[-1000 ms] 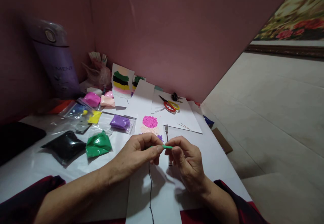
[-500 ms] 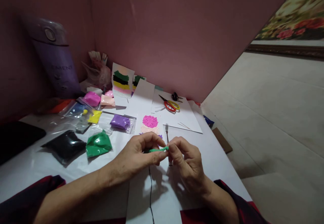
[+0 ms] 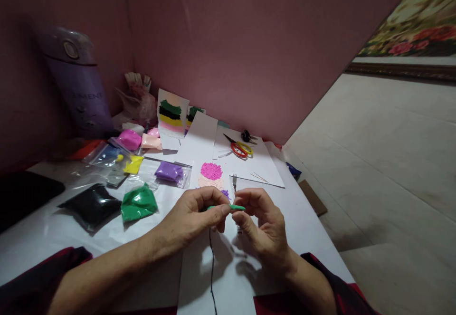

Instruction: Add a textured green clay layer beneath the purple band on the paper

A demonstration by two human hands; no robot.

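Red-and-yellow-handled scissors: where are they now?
Head view, far centre: the red-and-yellow-handled scissors lie on a white paper sheet, beside a small black object.

Open counter (image 3: 309, 232) at three o'clock of the right hand (image 3: 263, 224), passable to its edge. Obstructions at nine to ten o'clock of the left hand (image 3: 194, 217): green bag (image 3: 138, 203), black bag (image 3: 91, 205). Fork (image 3: 234, 181) at twelve.

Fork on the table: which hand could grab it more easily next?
Probably the right hand: the fork lies right by its fingers, while the left hand pinches the green clay strip.
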